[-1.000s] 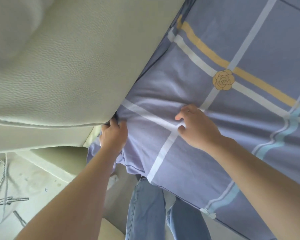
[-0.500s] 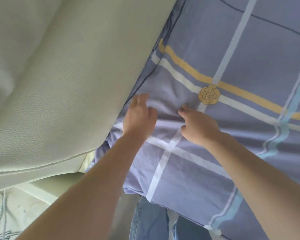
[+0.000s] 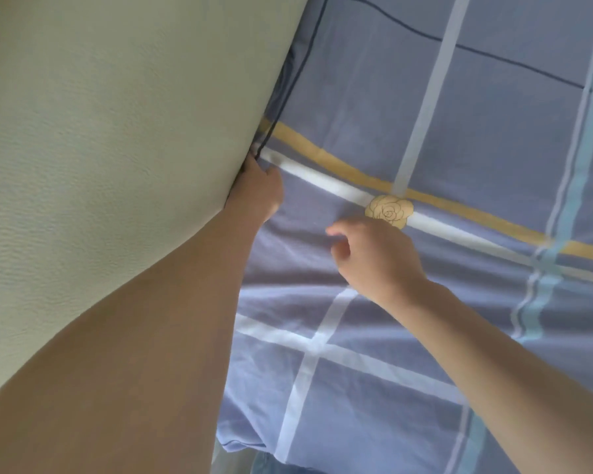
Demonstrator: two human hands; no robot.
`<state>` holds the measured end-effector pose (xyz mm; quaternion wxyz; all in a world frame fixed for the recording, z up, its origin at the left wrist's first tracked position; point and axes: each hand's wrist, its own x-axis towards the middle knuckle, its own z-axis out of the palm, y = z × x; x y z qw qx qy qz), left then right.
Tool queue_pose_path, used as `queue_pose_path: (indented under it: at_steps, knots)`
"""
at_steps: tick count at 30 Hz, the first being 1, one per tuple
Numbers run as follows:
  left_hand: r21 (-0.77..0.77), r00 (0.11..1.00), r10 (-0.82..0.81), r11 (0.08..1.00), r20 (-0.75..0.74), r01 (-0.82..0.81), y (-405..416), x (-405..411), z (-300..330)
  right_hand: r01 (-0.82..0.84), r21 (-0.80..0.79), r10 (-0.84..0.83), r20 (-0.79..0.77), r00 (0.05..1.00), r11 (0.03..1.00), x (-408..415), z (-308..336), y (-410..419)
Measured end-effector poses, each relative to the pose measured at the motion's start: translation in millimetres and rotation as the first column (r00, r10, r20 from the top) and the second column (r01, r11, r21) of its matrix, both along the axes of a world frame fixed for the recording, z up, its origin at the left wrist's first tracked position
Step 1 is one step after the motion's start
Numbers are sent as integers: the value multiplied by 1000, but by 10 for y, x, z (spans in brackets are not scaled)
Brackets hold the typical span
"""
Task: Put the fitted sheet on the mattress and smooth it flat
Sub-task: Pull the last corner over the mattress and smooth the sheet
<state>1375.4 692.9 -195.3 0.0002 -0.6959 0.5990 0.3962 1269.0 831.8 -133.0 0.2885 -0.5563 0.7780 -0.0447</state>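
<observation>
Head view: a pale green padded headboard presses against the blue plaid fitted sheet covering the mattress. The left hand pushes sheet edge into that gap, fingers hidden, grip unclear. The right hand, loosely curled, rests beside a yellow rose print.

a bedroom: checked blue fitted sheet against a padded cream headboard

headboard: pale green, padded, leather-textured | fills left side | jeans: sliver at bottom edge
</observation>
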Motion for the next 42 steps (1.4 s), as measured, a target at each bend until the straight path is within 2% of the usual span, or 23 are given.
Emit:
queue_pose_path:
  at_steps: [3,5,9,11,14,16,18,19,22,24,25,28,30,33,37,40,42]
  knots:
    - [-29,995,95,995,-43,-96,-104,-50,-90,-4,-124,2,-14,1000,992,-83,-52,-271]
    - [-57,988,128,989,-83,-133,-192,-78,-146,-49,-131,42,-59,997,990,-164,-129,-438]
    - [-172,992,112,978,-62,-121,-248,-96,-192,-189,77,198,-135,971,979,-365,-361,-565]
    - [-156,995,90,983,-33,-94,-145,-78,-145,-228,179,251,-119,961,957,-416,-452,-576]
    - [-122,995,96,988,-9,-96,101,-37,-9,-224,258,247,-62,967,940,-447,-464,-631]
    - [-154,994,1,988,107,16,281,-19,116,-222,288,234,-7,972,931,-449,-388,-671]
    - [-184,991,-17,982,136,42,420,-26,267,-231,293,229,42,973,928,-465,-262,-712]
    - [-204,981,-109,969,162,142,424,-65,359,-223,274,220,43,975,936,-492,-174,-761]
    - [-292,947,-308,901,86,320,165,-280,507,-83,105,83,4,997,991,-621,58,-929]
    - [-324,960,-280,906,29,274,-215,-497,550,-49,4,49,-41,998,999,-776,125,-1028]
    - [-313,968,-251,918,19,244,-376,-571,565,-65,26,67,-66,996,998,-834,127,-1040]
    - [-200,989,-146,968,26,148,-704,-795,454,-137,269,166,-85,983,953,-1021,5,-906]
    - [-131,996,-78,988,42,83,-812,-913,333,-150,325,181,-67,981,934,-1080,-136,-785]
    - [-95,998,-24,995,60,30,-895,-933,226,-114,232,143,-114,983,966,-1010,-120,-813]
    - [-62,998,18,998,58,-14,-976,-991,92,26,88,-18,-88,996,996,-1020,-23,-972]
    - [-51,993,109,993,35,-107,-1039,-1014,12,20,34,-19,-29,999,999,-1099,-35,-1070]
    - [-47,989,149,988,20,-148,-1107,-1030,-48,-21,29,22,-45,999,999,-1173,-84,-1159]
